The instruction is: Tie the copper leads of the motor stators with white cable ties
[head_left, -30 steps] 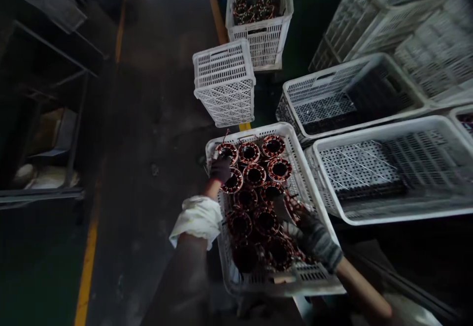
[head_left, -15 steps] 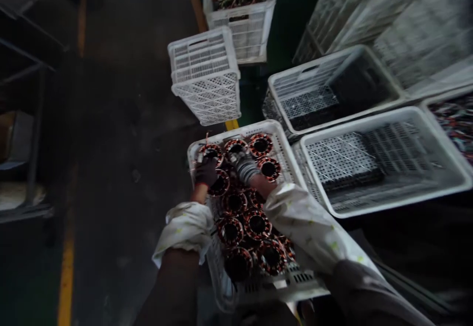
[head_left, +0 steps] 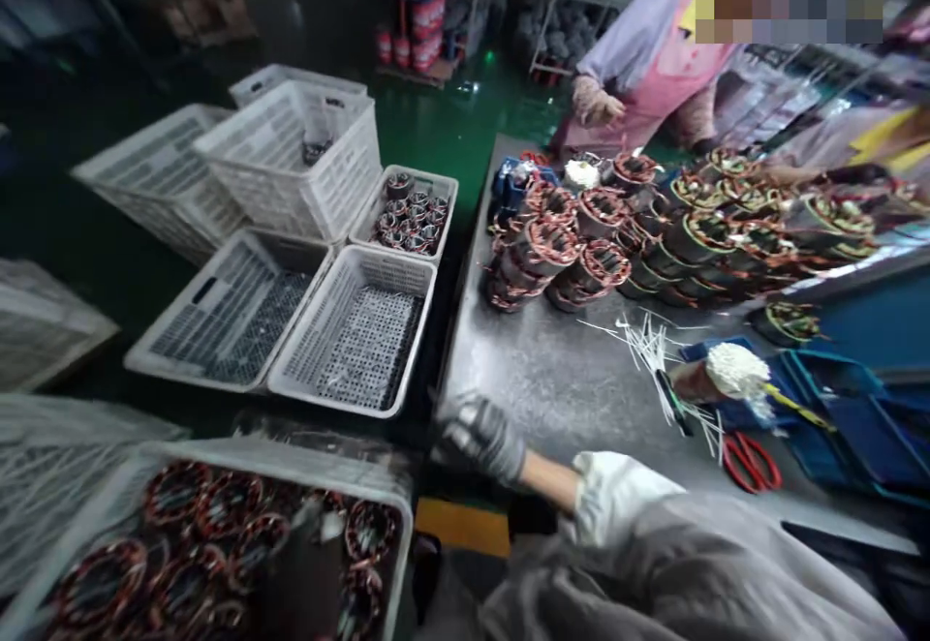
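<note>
My right hand (head_left: 483, 436), in a grey striped glove, is beside the near left corner of the metal table (head_left: 530, 380). Motion smears its fingers, and I cannot make out anything in them. A white crate (head_left: 305, 462) at the lower left contains several copper-wound motor stators (head_left: 231, 503). Over it is my left hand (head_left: 314, 517), dim and blurred beyond a dark forearm; whether it grips a stator cannot be seen. Stacked stators (head_left: 542, 249) with copper windings stand on the table.
Two white crates (head_left: 353, 331) stand left of the table, near a smaller crate of stators (head_left: 403, 215). Red-handled scissors (head_left: 752, 462), white ties (head_left: 646, 346) and blue trays (head_left: 835, 409) lie at the table's right. A co-worker (head_left: 654, 70) stands across it.
The view has swung right from the floor and crates to the table. My right hand has left the stators in the crate and is now at the table's corner. My left hand remains over the crate.
</note>
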Motion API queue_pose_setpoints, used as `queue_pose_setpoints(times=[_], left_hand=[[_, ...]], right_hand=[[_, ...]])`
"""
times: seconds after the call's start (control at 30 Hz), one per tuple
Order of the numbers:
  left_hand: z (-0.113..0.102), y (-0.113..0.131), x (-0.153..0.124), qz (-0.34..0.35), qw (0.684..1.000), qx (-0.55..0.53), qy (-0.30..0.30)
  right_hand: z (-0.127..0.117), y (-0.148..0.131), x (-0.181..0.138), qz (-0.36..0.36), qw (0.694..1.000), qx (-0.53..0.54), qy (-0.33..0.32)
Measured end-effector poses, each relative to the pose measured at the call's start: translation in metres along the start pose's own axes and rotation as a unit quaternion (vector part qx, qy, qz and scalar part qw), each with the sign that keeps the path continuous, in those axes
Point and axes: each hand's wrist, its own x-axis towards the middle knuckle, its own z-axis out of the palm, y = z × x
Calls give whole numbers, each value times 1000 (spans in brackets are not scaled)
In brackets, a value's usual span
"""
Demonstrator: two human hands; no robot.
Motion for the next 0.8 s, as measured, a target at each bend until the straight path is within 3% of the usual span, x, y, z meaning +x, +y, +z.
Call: queue_pose_setpoints(times=[0.03, 0.1, 0.2, 0.23, 0.3, 0.37, 0.43, 0.5, 0.6, 0.73, 0.8], left_hand=[[0, 24, 3, 23, 999, -2, 33], [-5, 90, 19, 120, 985, -32, 121], [-29, 220, 57, 331, 917, -76, 211], [-43, 265, 71, 391, 891, -66, 221], [-74, 350, 102, 464, 859, -16, 216], [-103, 421, 133, 499, 845, 78, 177], [-122, 477, 166, 515, 826, 190, 128], [-127, 520, 197, 524, 796, 296, 71], [-114, 561, 238, 526, 753, 396, -10], [-89, 578, 273, 484, 757, 423, -114], [-83, 577, 283, 454, 778, 411, -142]], right_hand=[[-38, 32, 3, 65, 993, -48, 92], [-112, 93, 15, 126, 964, -117, 202], [-201, 172, 38, 183, 923, -176, 289], [-223, 191, 46, 221, 914, -188, 282], [-252, 217, 61, 296, 910, -206, 204], [-265, 229, 74, 342, 907, -232, 76], [-268, 233, 83, 345, 901, -263, -29], [-267, 234, 90, 333, 896, -282, -79], [-264, 242, 97, 312, 903, -277, -97], [-264, 257, 101, 290, 914, -263, -108], [-266, 261, 103, 279, 915, -267, -117]])
